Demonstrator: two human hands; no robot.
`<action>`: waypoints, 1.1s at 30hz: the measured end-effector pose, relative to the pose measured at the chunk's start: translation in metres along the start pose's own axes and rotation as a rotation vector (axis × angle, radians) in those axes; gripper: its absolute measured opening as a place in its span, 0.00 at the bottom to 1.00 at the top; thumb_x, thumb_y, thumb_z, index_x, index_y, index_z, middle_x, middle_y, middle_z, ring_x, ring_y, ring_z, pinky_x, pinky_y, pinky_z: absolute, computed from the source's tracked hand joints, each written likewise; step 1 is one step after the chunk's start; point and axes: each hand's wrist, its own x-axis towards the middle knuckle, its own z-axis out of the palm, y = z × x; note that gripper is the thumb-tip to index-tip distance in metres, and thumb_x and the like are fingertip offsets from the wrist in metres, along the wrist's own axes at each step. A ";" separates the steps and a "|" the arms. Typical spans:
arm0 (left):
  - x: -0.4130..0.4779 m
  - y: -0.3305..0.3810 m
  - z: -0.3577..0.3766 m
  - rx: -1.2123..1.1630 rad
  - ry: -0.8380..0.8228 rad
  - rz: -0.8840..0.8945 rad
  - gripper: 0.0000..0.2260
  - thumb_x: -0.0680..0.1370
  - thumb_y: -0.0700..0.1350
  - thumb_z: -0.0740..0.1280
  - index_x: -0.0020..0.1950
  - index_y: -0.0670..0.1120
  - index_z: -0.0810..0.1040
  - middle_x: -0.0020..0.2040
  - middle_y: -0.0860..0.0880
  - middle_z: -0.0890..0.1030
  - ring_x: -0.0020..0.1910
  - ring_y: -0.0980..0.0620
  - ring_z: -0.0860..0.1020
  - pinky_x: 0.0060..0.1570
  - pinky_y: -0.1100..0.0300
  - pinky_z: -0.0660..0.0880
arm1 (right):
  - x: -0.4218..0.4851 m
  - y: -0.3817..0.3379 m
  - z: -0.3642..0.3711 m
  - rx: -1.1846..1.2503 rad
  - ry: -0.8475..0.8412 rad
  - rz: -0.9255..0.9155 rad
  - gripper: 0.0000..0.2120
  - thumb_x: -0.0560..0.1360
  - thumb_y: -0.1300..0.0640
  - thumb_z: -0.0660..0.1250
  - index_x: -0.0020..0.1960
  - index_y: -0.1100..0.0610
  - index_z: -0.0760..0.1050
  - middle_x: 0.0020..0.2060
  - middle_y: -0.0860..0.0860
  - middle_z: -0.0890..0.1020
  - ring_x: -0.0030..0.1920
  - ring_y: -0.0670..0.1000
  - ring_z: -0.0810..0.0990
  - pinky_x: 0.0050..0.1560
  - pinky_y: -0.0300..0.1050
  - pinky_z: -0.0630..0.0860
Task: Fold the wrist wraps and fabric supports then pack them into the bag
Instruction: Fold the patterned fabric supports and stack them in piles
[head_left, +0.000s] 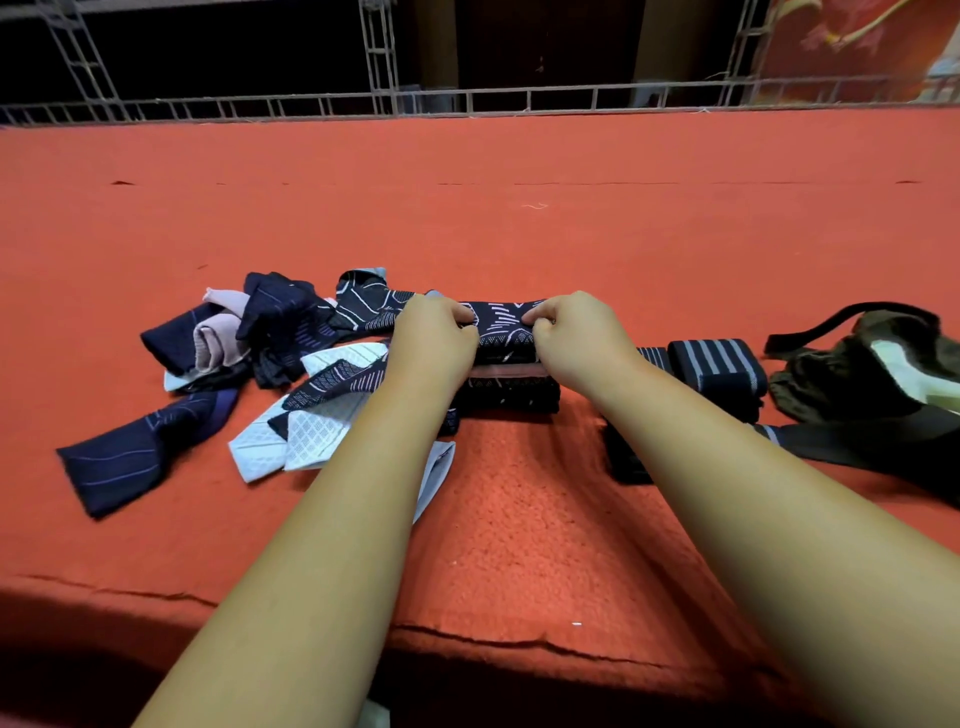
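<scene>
Across the red felt table (519, 218), unfolded supports (270, 332) sprawl left and the olive bag (841, 374) sits right. Centre, the left hand (434, 338) and right hand (582, 343) pinch a patterned navy support (501, 322) on the folded stack (509, 395), mid-fold; next it probably needs laying flat.
</scene>
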 end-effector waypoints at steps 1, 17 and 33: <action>-0.001 -0.003 0.001 -0.006 -0.004 0.001 0.11 0.76 0.42 0.67 0.52 0.49 0.89 0.56 0.53 0.86 0.55 0.46 0.81 0.54 0.57 0.75 | 0.000 0.002 0.002 0.004 -0.003 0.003 0.18 0.81 0.59 0.58 0.57 0.48 0.86 0.54 0.59 0.85 0.42 0.54 0.75 0.47 0.41 0.66; -0.032 -0.006 -0.039 -0.122 0.000 0.005 0.12 0.81 0.46 0.68 0.63 0.48 0.83 0.66 0.51 0.82 0.60 0.51 0.81 0.64 0.56 0.75 | -0.041 -0.023 -0.019 0.119 0.119 0.034 0.10 0.80 0.52 0.63 0.58 0.45 0.80 0.60 0.51 0.69 0.58 0.59 0.80 0.60 0.53 0.79; -0.111 -0.047 -0.039 -0.129 -0.124 -0.152 0.13 0.77 0.39 0.69 0.55 0.54 0.84 0.53 0.56 0.85 0.53 0.55 0.83 0.60 0.55 0.78 | -0.111 -0.011 0.060 0.166 -0.055 -0.092 0.08 0.78 0.60 0.65 0.48 0.49 0.80 0.51 0.48 0.81 0.49 0.48 0.77 0.50 0.42 0.68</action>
